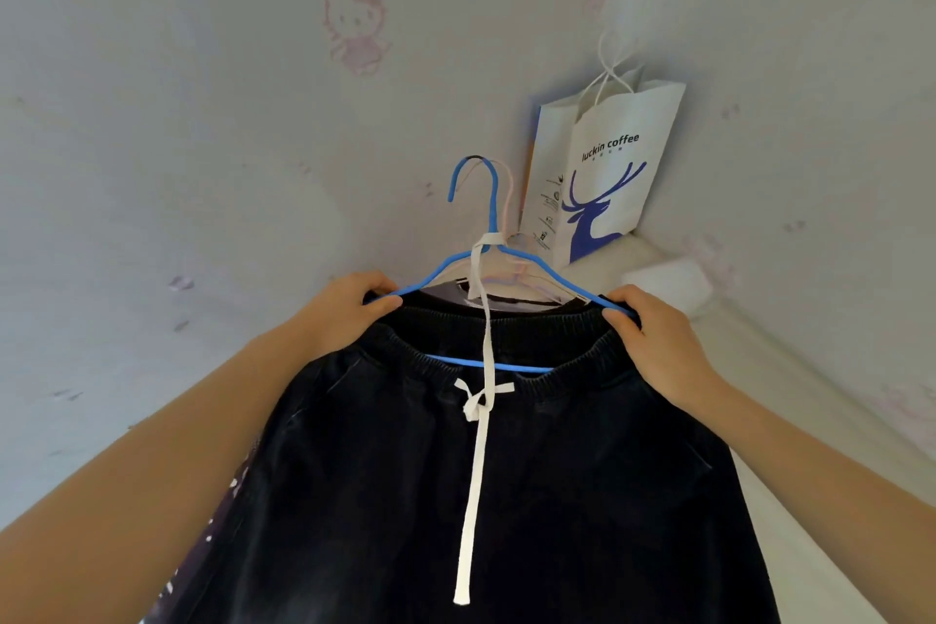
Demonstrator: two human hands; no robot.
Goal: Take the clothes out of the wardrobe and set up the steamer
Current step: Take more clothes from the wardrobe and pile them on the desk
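Dark trousers (557, 471) with an elastic waistband and a long white drawstring (476, 461) hang on a blue wire hanger (489, 198). My left hand (354, 304) grips the hanger's left shoulder together with the waistband. My right hand (653, 340) grips the right shoulder the same way. Behind the blue hanger sits a pale pink hanger (511, 264) carrying another dark garment, mostly hidden. The hooks point up, free of any rail. No steamer is in view.
A white paper bag (608, 167) with a blue deer print hangs by its cord in the corner of the wall. Pale wallpaper (253, 117) with faded pink cartoon figures surrounds it. A folded white cloth (668, 284) lies on a white ledge at the right.
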